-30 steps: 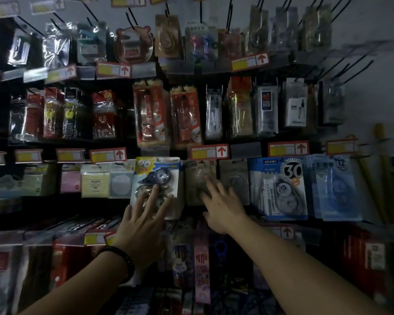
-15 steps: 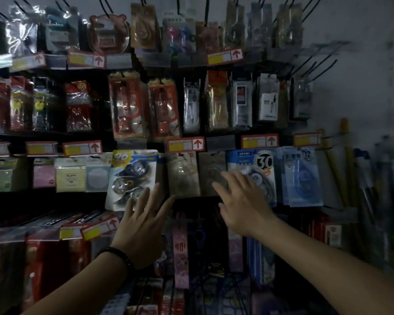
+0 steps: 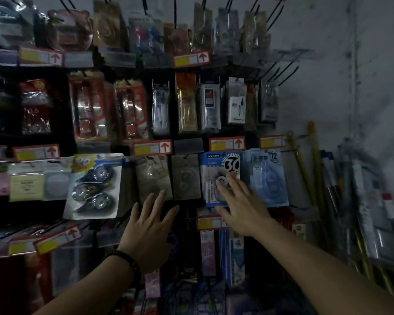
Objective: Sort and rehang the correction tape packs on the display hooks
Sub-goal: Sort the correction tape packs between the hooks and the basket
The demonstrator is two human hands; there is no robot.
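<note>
- The wall of display hooks (image 3: 288,75) carries packs in rows, so each sort hangs face-out above or below its price label (image 3: 152,147). A few hooks at the upper right are bare.
- The three-piece correction tape pack (image 3: 93,185) hangs tilted in the middle row with its lower edge swung left. It probably sits crooked on its hook and needs rehanging.
- The blue "30" correction tape pack (image 3: 210,171) hangs straight, with the pale "12" pack (image 3: 268,178) just beside it on the right.
- Two grey-brown packs (image 3: 152,178) hang between the three-piece pack and the "30" pack.
- The right hand (image 3: 241,205) is flat with its fingers spread. Its fingertips lie on the "30" pack and grip nothing, likely steadying or checking it.
- The left hand (image 3: 148,230) is also spread and empty below the grey-brown packs. I cannot tell whether it touches them.
- A dark bracelet (image 3: 126,261) sits on the left wrist.
</note>
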